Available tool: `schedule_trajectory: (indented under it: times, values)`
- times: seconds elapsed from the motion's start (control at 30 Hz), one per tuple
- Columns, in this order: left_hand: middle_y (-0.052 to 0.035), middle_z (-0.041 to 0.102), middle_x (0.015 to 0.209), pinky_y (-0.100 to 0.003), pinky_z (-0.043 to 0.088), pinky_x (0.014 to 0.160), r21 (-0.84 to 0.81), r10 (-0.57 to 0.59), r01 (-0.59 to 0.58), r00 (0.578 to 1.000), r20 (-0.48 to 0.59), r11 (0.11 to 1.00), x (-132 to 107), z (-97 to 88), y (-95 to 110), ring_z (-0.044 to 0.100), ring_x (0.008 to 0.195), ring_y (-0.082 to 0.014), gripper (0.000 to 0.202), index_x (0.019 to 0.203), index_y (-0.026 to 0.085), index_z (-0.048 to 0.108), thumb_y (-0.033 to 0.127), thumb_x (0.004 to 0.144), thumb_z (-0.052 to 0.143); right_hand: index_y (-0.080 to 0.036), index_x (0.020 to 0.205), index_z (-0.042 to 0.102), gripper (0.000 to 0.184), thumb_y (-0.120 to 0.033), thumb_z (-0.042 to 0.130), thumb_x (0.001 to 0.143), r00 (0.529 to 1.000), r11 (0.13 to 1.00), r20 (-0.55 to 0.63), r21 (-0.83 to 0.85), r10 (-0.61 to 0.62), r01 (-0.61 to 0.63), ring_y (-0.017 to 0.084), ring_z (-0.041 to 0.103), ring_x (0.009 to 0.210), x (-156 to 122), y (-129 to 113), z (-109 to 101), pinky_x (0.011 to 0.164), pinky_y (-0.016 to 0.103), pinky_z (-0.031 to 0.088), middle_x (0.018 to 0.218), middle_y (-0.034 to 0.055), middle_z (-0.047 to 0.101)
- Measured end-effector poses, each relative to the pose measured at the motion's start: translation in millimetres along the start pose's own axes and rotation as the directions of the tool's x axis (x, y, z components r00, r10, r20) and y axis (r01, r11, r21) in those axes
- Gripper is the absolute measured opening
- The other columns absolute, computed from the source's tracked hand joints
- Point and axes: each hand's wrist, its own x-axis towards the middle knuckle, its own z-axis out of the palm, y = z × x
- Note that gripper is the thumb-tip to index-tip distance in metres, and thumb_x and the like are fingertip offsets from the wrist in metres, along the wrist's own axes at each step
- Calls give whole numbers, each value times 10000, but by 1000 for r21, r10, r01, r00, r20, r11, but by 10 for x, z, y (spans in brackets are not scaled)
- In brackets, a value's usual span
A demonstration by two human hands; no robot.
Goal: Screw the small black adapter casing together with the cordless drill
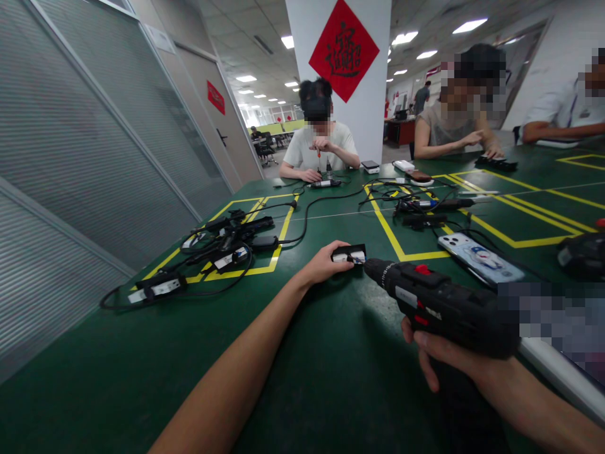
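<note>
My right hand [454, 359] is wrapped round the grip of a black cordless drill [439, 302] with red buttons. The drill points left and away, its chuck close to a small black-and-white part [348, 257] on the green table. My left hand [328, 263] pinches that part from its left side, thumb in front and fingers behind. The part looks like a small open black housing with white inside; its exact kind is unclear. Whether the bit touches it I cannot tell.
Black devices and cables [227, 243] lie at left in a yellow-taped area. A phone [479, 257] lies beyond the drill at right. Electric screwdrivers with cords [435, 205] lie behind it. One person [324, 142] works across the green table [198, 359]; others sit at far right.
</note>
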Motion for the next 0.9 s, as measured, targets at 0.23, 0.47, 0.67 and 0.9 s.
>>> schedule_trajectory:
  times: [0.23, 0.47, 0.67, 0.9]
  values:
    - [-31, 592, 944, -258, 438, 706, 28, -2, 2, 1000, 7, 1000, -1, -7, 4, 537, 780, -139, 532, 1148, 169, 498, 328, 666, 654, -193, 866, 560, 227, -415, 570, 822, 997, 998, 73, -58, 4, 0, 110, 616, 389, 9, -48, -22, 435, 195, 425, 522, -19, 653]
    - [-24, 582, 943, -251, 428, 705, 52, 24, -24, 1000, 12, 998, 1, -24, -7, 525, 781, -137, 510, 1139, 163, 499, 270, 660, 637, -218, 843, 548, 225, -432, 598, 794, 999, 999, 29, 37, 15, -16, 94, 604, 382, 1, -19, 4, 428, 223, 455, 786, 7, 684]
    - [-29, 579, 961, -247, 422, 714, 27, 31, -32, 999, 30, 999, -6, -42, -3, 519, 799, -136, 520, 1155, 160, 484, 277, 671, 634, -254, 1100, 461, 410, -428, 627, 768, 999, 996, 27, 91, 22, -24, 110, 609, 383, 5, -57, 23, 403, 222, 446, 811, 6, 671]
    - [-27, 581, 953, -257, 427, 730, 36, 28, -28, 1000, 12, 999, -7, -20, 25, 527, 798, -137, 532, 1131, 160, 495, 324, 652, 661, -196, 953, 523, 235, -376, 584, 814, 996, 998, 66, 11, 55, -56, 90, 600, 398, -6, -123, 14, 454, 222, 439, 729, 2, 693]
